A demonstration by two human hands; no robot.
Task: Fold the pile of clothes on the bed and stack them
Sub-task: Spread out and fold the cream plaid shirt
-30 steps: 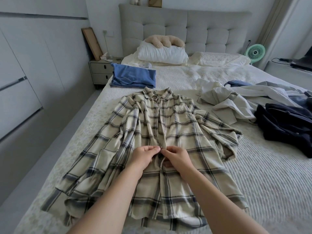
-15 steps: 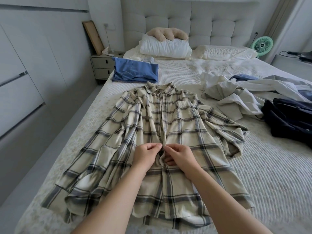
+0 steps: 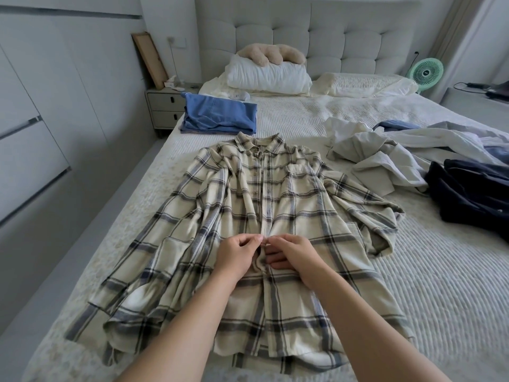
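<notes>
- Two hands meet at the button placket of a cream flannel shirt with dark plaid lines (image 3: 289, 205), at 6 o'clock of the view.
- Left hand (image 3: 237, 257): fingers curled, pinching the placket edge at mid-front.
- Right hand (image 3: 294, 253): thumb and forefinger pinch the opposite placket edge, with the remaining fingers tucked under the fabric. Fingertips of both hands nearly touch.
- Shirt position: flat, front up, collar toward 12 o'clock, on the white ribbed bed cover (image 3: 440, 285); both sleeves folded inward over the sides.
- Folded blue garment stack (image 3: 220, 114): at 11 o'clock of the shirt collar, just beyond it.
- Unfolded pile of pale grey and white garments (image 3: 385, 155): at 2 o'clock of the shirt, near its sleeve.
- Dark navy garment (image 3: 473, 194): at 3 o'clock, touching the pale pile.
</notes>
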